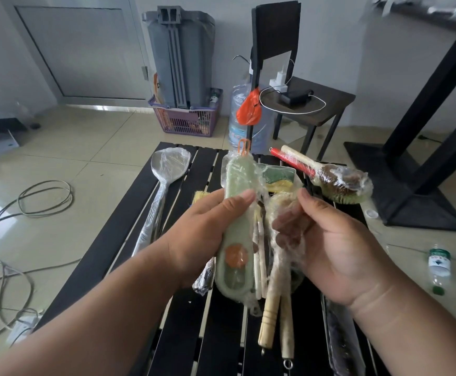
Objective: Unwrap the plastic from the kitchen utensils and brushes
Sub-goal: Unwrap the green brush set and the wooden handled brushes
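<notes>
Head view, landmark = black slatted table [183, 316].

Left hand [207, 234] above table centre, fingers and thumb wrapped around a pale green brush [239, 213] with an orange round button and an orange loop at the far end. Brush is held lengthwise, pointing away from the person, clear of the table top. Loose plastic wrap [273, 213] trails off its right side.

Right hand [327, 240] just right of the brush, fingers curled and pinching that bunched wrap; film is draped over the fingertips. Thumb up, not on the brush.

Under both hands, on the table: a bundle of wooden-handled brushes [271, 302], handles toward the near edge, still partly in film.

Far left of table: metal ladle [164, 183], fully wrapped, bowl at the far edge. A paintbrush tip [200, 196] shows just behind the left hand.

Far centre of table: green-yellow sponge [279, 178], wrapped, right behind the green brush.

Far right of table: wrapped pair, a red handle and a wooden handle with a round scrub brush [340, 183] head.

Near right edge of table: dark wrapped utensil [340, 340], kind not clear.

Floor right of table: small plastic bottle [438, 267], lying down. Floor left of table: loose cables [42, 199]. Beyond the far edge: dark chair [302, 104].
</notes>
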